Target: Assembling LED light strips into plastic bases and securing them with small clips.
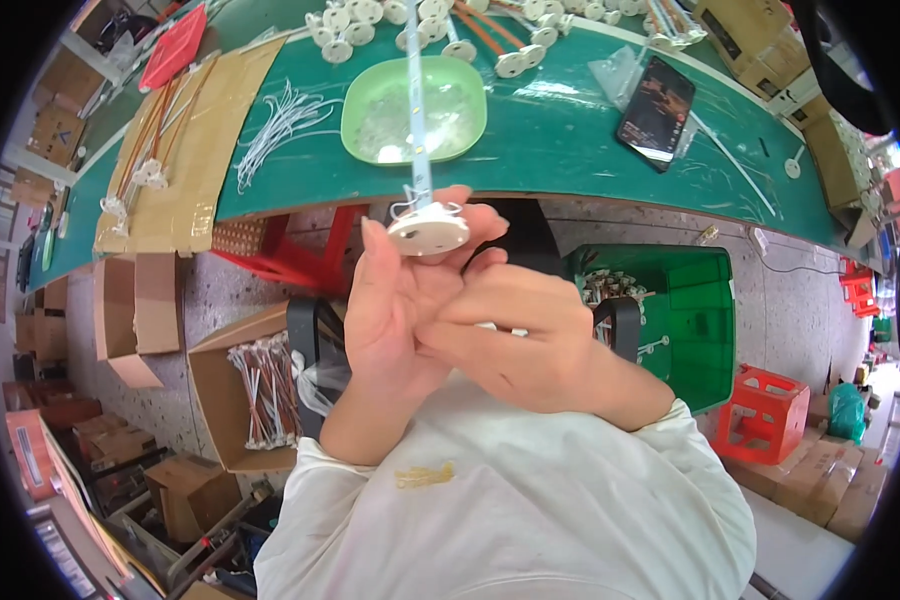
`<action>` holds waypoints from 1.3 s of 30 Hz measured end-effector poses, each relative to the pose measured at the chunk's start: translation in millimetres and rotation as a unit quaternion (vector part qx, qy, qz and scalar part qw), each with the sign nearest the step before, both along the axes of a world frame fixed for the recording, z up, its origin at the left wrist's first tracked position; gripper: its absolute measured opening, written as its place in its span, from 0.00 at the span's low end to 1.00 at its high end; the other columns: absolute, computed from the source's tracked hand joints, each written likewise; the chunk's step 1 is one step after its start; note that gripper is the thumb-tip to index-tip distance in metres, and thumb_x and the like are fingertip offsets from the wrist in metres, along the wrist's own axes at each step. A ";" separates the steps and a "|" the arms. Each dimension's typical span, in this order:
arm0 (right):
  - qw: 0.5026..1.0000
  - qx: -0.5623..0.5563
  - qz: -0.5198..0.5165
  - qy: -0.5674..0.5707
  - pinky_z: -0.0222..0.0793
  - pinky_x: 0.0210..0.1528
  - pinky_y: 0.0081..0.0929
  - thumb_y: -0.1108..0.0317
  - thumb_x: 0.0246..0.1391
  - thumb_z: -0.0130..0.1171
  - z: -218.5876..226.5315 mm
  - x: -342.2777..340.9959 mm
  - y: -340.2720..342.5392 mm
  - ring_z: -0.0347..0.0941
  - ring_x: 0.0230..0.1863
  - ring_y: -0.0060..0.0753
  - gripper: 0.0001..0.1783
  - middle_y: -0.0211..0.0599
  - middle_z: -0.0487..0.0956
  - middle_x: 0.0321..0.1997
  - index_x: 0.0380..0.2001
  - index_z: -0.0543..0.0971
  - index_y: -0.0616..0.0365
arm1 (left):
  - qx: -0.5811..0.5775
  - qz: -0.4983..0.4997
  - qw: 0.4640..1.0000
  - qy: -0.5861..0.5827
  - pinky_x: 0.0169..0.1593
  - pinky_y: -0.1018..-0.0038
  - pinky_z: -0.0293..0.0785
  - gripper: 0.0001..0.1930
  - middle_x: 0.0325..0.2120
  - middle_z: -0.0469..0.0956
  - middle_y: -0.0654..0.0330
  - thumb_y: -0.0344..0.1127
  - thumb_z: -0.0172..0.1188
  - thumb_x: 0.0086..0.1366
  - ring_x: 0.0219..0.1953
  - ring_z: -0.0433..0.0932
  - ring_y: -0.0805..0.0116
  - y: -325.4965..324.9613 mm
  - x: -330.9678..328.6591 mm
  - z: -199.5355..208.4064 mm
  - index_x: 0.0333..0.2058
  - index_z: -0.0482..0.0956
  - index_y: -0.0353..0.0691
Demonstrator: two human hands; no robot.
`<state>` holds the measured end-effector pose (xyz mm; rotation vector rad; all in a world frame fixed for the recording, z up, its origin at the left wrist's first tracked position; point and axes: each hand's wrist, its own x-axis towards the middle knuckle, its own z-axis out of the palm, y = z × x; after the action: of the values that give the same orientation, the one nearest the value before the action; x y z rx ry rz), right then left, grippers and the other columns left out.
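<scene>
In front of my chest, my left hand (pixel 395 310) is cupped with its palm up. Its thumb and fingers hold a round white end cap (pixel 428 236). A thin LED strip (pixel 417 130) runs from this cap away over the bench, and short white wires (pixel 410 205) curl at its foot. My right hand (pixel 515 335) is closed, its fingertips touching the left palm. Small white pieces (pixel 487 327) peek out between its fingers; their kind cannot be made out. Beyond both hands stands a light green bowl (pixel 478 100) of small clear pieces.
On the green bench (pixel 550 160) lie a bundle of white wires (pixel 285 125), a phone (pixel 657 112) and several capped strips (pixel 510 62). A cardboard sheet (pixel 195 180) covers its left part. Below stand a carton of strips (pixel 265 390), a green crate (pixel 705 330) and a red stool (pixel 765 412).
</scene>
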<state>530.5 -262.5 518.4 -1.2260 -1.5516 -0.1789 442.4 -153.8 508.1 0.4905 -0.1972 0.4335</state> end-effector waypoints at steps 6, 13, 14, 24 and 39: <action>0.991 0.048 -0.088 -0.089 0.72 0.25 0.25 0.83 0.29 0.64 -3.3 -7.5 -15.2 0.76 0.26 0.34 0.15 0.38 0.81 0.29 0.29 0.83 0.65 | -0.013 0.077 0.996 -0.031 0.43 0.69 0.70 0.32 0.56 0.75 0.54 0.57 0.38 0.75 0.40 0.72 0.67 -5.0 -2.6 7.0 0.64 0.62 0.36; 0.992 0.024 -0.118 0.045 0.69 0.23 0.25 0.84 0.33 0.68 -7.2 -4.4 -18.2 0.74 0.23 0.35 0.13 0.38 0.80 0.26 0.29 0.82 0.65 | 0.043 0.099 0.993 -0.041 0.28 0.78 0.62 0.32 0.58 0.73 0.53 0.57 0.38 0.75 0.25 0.66 0.76 -10.2 -7.1 7.0 0.64 0.61 0.35; 0.991 0.026 -0.120 0.047 0.69 0.23 0.25 0.84 0.33 0.68 -9.5 -5.1 -17.0 0.74 0.23 0.35 0.13 0.38 0.80 0.26 0.29 0.82 0.65 | 0.043 0.113 0.992 -0.025 0.24 0.81 0.57 0.32 0.56 0.74 0.54 0.57 0.39 0.75 0.21 0.62 0.79 -11.3 -4.9 10.0 0.64 0.61 0.35; 0.977 0.022 -0.134 0.162 0.66 0.22 0.19 0.85 0.38 0.66 -17.2 -7.8 -21.7 0.74 0.25 0.29 0.10 0.38 0.81 0.29 0.29 0.82 0.65 | 0.047 0.121 0.991 -0.007 0.21 0.82 0.53 0.32 0.53 0.75 0.52 0.55 0.40 0.75 0.20 0.59 0.80 -12.7 9.8 0.4 0.64 0.61 0.33; 0.978 0.081 -0.177 0.078 0.70 0.24 0.25 0.85 0.39 0.65 -8.4 30.2 -29.9 0.76 0.21 0.37 0.09 0.41 0.80 0.24 0.27 0.79 0.66 | 0.128 0.136 0.982 -0.005 0.47 0.63 0.70 0.30 0.62 0.68 0.54 0.43 0.65 0.64 0.56 0.70 0.58 -18.6 23.6 -30.2 0.62 0.68 0.41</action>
<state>560.7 -292.5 510.0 -1.3449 -1.1508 -0.4217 466.1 -172.5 477.9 0.7719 -0.1982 0.6821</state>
